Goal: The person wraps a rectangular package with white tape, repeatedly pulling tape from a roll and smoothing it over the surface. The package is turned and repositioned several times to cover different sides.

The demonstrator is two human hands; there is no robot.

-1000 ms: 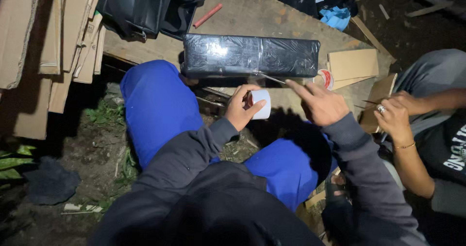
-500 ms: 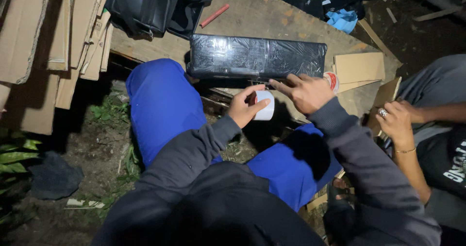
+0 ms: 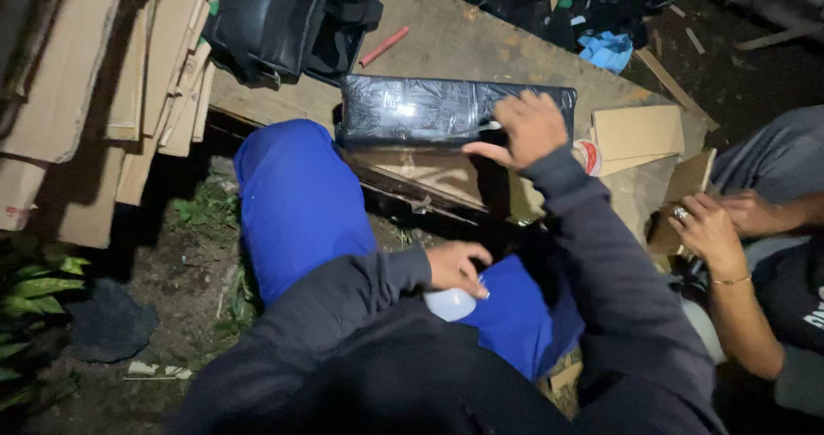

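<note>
- Wooden board [image 3: 481, 48] outdoors at night, cardboard stacked to its left.
- Black wrapped parcel [image 3: 429, 109] lies on the board's near edge.
- Right hand [image 3: 528, 130]: fingers spread, pressing the parcel's right end; best kept flat and firm.
- Left hand [image 3: 455, 267]: fingers curled around a white object [image 3: 451, 304], below the parcel.

A black-wrapped block [image 3: 429, 109] is laid on a wooden board [image 3: 481, 44], and the right hand [image 3: 524, 130] is pressed on its right end, fingers spread. A small white object [image 3: 451, 304] is gripped in the left hand [image 3: 455, 267] over the blue-clad lap. A black bag [image 3: 266, 23] and a red stick [image 3: 384, 47] are seen behind. Cardboard [image 3: 103, 91] is stacked left. Another person's hands [image 3: 712, 225] are held together at right.
</note>
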